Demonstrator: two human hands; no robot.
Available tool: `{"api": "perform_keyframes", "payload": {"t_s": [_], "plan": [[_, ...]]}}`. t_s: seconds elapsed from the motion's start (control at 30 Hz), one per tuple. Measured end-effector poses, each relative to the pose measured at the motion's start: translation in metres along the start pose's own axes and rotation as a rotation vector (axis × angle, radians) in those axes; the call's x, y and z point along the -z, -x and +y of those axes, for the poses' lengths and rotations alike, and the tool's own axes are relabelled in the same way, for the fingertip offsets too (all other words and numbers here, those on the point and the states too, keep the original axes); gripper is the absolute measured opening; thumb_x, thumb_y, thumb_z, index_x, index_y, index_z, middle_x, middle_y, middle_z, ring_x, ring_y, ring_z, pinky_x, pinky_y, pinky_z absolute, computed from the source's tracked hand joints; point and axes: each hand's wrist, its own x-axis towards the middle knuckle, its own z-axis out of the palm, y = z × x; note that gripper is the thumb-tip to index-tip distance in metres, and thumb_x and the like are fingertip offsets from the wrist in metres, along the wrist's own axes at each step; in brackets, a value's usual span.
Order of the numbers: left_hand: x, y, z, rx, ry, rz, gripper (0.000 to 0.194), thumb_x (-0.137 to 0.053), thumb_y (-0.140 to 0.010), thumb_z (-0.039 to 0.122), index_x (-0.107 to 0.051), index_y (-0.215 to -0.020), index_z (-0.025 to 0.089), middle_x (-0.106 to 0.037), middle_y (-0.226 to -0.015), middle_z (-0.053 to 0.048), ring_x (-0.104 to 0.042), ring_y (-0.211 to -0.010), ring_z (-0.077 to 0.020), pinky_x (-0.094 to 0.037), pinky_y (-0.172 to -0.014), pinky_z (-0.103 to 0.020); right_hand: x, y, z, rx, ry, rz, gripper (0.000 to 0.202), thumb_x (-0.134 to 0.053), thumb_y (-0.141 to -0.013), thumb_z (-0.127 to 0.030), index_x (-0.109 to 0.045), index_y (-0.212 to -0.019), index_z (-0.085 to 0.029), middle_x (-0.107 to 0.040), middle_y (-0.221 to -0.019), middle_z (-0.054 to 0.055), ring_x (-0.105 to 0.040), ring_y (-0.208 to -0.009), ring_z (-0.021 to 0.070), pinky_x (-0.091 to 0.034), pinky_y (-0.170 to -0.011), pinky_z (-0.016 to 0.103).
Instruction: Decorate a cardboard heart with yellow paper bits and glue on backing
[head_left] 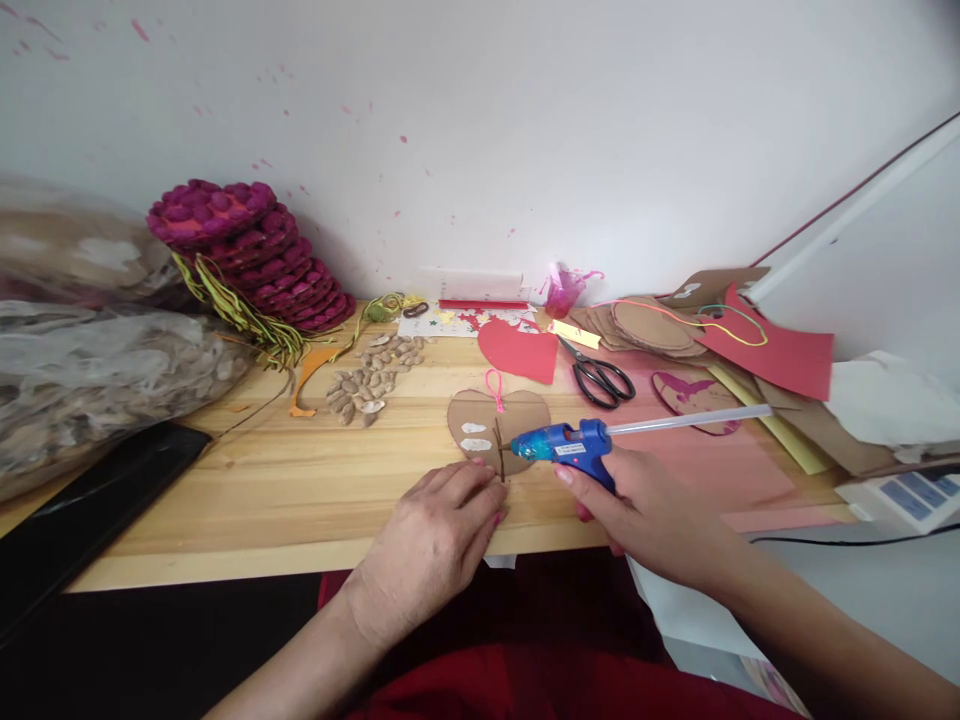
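Observation:
My right hand (630, 505) is wrapped around a blue hot glue gun (570, 445), with a long clear glue stick (690, 418) out of its back. The nozzle points left, at a thin dark twig (501, 450) on a rounded cardboard cutout (525, 415). Two white patches (475, 444) mark the cutout's left half, and a pink string loop (493, 385) is at its top. My left hand (442, 515) has its fingers curled at the cutout's lower edge, beside the twig's lower end. Its thumb side is partly hidden.
Black-handled scissors (604, 380) and red paper (517, 350) lie behind the cutout. Brown shells (367, 385) are left of it. Farther left are a stack of magenta shell-covered pieces (262, 260) and plastic bags (112, 360). Cardboard discs (649, 325) lie at the right.

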Motion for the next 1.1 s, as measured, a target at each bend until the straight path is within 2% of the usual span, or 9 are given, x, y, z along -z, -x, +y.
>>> {"api": "perform_keyframes", "payload": {"t_s": [0.13,0.43,0.6,0.83,1.0,1.1], "plan": [[0.000,0.000,0.000,0.004,0.005,-0.018,0.025,-0.051,-0.092,0.021,-0.060,-0.116,0.021,-0.062,-0.116,-0.008,-0.059,-0.108,-0.0229,-0.052,-0.092,-0.042,-0.005,-0.004,0.004,-0.057,-0.135,-0.019,0.047,-0.039,-0.092,-0.056,-0.054,-0.068,-0.019,-0.061,-0.062,0.002,-0.057,-0.053,0.0151,-0.039,-0.048,0.027],[-0.001,0.001,-0.001,0.014,0.015,-0.027,0.025,-0.050,-0.093,0.020,-0.059,-0.116,0.021,-0.061,-0.117,-0.008,-0.058,-0.109,-0.0227,-0.051,-0.093,-0.042,-0.014,-0.021,0.018,-0.111,-0.412,-0.059,0.045,-0.041,-0.091,-0.059,-0.050,-0.072,-0.019,-0.059,-0.063,-0.002,-0.055,-0.040,0.0098,-0.044,-0.041,0.023],[-0.001,0.001,-0.001,0.011,0.018,-0.017,0.025,-0.050,-0.092,0.019,-0.060,-0.116,0.021,-0.061,-0.116,-0.008,-0.057,-0.110,-0.0230,-0.051,-0.093,-0.042,-0.016,-0.025,0.021,-0.198,-0.656,-0.093,0.038,-0.046,-0.089,-0.057,-0.048,-0.081,-0.020,-0.058,-0.065,-0.004,-0.052,-0.036,0.0076,-0.040,-0.034,0.020],[-0.001,0.000,-0.001,0.005,0.017,-0.014,0.025,-0.050,-0.092,0.020,-0.060,-0.116,0.020,-0.061,-0.116,-0.009,-0.058,-0.107,-0.0231,-0.053,-0.091,-0.043,-0.017,-0.016,0.022,-0.233,-0.665,-0.254,0.040,-0.047,-0.088,-0.059,-0.048,-0.082,-0.020,-0.059,-0.067,-0.004,-0.054,-0.037,0.0074,-0.040,-0.032,0.018],[-0.001,0.001,-0.001,0.005,0.014,-0.005,0.026,-0.051,-0.092,0.019,-0.059,-0.116,0.020,-0.061,-0.116,-0.008,-0.058,-0.109,-0.0223,-0.052,-0.093,-0.041,-0.019,-0.022,0.023,-0.298,-0.688,-0.194,0.038,-0.047,-0.088,-0.058,-0.048,-0.084,-0.020,-0.058,-0.062,-0.005,-0.052,-0.036,0.0073,-0.037,-0.032,0.017],[-0.001,0.001,-0.001,0.006,0.006,-0.008,0.025,-0.051,-0.092,0.020,-0.059,-0.116,0.020,-0.061,-0.116,-0.008,-0.057,-0.110,-0.0222,-0.052,-0.093,-0.041,-0.019,-0.027,0.025,-0.267,-0.716,-0.166,0.037,-0.049,-0.088,-0.056,-0.047,-0.082,-0.020,-0.057,-0.061,-0.006,-0.052,-0.035,0.0074,-0.037,-0.032,0.018]]}}
